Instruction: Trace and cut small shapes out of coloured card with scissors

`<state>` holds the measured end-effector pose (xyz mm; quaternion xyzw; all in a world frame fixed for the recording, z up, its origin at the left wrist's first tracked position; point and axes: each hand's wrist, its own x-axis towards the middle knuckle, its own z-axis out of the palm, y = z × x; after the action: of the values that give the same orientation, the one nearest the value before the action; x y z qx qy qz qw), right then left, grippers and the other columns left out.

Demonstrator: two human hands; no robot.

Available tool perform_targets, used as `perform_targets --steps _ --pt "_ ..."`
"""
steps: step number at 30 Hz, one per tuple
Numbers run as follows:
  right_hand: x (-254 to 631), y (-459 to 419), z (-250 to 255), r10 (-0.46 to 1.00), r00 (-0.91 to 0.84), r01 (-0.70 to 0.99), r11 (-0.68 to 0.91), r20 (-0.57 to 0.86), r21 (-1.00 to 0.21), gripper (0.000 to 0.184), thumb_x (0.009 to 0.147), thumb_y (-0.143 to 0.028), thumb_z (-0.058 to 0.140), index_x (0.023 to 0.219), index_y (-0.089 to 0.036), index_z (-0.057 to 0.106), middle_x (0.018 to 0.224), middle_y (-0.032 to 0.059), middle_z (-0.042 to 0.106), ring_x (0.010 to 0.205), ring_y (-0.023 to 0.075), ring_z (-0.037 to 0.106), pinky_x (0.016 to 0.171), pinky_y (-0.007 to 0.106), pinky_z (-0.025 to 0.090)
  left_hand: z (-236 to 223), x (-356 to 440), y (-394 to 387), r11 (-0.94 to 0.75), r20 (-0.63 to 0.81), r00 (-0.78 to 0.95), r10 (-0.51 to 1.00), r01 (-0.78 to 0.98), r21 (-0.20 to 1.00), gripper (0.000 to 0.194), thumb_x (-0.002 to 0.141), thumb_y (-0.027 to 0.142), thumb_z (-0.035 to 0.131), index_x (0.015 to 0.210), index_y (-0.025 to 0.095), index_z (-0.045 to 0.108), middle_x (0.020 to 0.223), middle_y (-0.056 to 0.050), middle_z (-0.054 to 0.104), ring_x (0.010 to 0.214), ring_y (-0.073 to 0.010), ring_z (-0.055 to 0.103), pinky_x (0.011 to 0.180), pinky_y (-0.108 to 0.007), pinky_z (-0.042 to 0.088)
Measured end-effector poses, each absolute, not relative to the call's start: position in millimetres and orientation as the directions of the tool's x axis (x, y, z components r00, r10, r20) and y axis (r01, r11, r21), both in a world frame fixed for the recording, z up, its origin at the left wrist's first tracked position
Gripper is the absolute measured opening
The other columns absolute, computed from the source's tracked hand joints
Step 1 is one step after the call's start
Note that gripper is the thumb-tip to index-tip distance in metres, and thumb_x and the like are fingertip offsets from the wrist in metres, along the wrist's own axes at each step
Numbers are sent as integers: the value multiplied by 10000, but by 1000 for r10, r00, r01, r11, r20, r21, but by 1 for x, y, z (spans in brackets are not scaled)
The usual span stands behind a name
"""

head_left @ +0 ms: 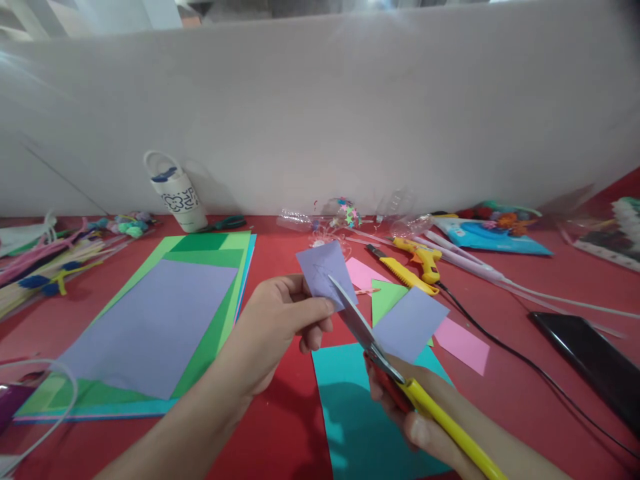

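Observation:
Pinched between the thumb and fingers of my left hand is a small purple piece of paper with faint pencil lines on it. My right hand grips a pair of scissors by red and yellow handles. The blades point up and left, and their tips lie over the face of the paper; whether they cut into it I cannot tell. Under my right hand lies a teal sheet. Just beyond it are another purple piece, a green piece and pink pieces.
On the left is a stack of coloured sheets, with a white tumbler behind. A yellow glue gun and a yellow cutter knife lie beyond the pieces. A phone rests at right; a white partition backs the red table.

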<state>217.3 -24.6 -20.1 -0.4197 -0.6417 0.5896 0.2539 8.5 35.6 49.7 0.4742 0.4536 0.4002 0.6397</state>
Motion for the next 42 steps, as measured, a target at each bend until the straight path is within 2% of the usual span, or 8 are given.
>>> perform_targets --steps 6,13,20,32,42 --pt "215 -28 -20 863 -486 270 1 -135 -963 510 803 -716 441 850 -208 467 634 -37 370 547 115 326 460 223 295 48 8 35 239 -219 251 943 -53 969 41 698 171 632 668 150 614 507 40 579 374 -33 449 381 -143 327" --pt "208 -25 -14 850 -507 297 17 -143 -955 593 748 -814 361 762 -222 403 540 -66 293 474 100 236 437 262 195 47 9 37 249 -226 263 938 -57 967 41 699 162 626 666 141 614 504 38 587 366 -29 449 375 -140 327" --pt "212 -23 -17 831 -532 296 2 -163 -955 586 753 -804 369 817 -224 421 560 -61 326 466 98 245 427 252 207 45 6 37 266 -239 260 935 -72 961 44 718 171 644 701 142 616 511 42 596 358 -21 441 361 -130 315" --pt "210 -29 -31 892 -448 257 74 -51 -963 498 816 -706 425 759 -212 412 569 -61 338 467 85 280 405 212 247 46 7 40 278 -258 250 933 -45 960 51 710 179 652 699 142 618 501 40 593 354 -24 436 346 -133 304" --pt "205 -28 -20 914 -394 298 29 -95 -954 539 795 -752 406 728 -217 393 576 -62 330 472 88 292 403 214 237 46 7 41 286 -267 243 933 -49 957 58 697 179 650 684 136 613 484 44 584 346 -21 436 340 -128 298"
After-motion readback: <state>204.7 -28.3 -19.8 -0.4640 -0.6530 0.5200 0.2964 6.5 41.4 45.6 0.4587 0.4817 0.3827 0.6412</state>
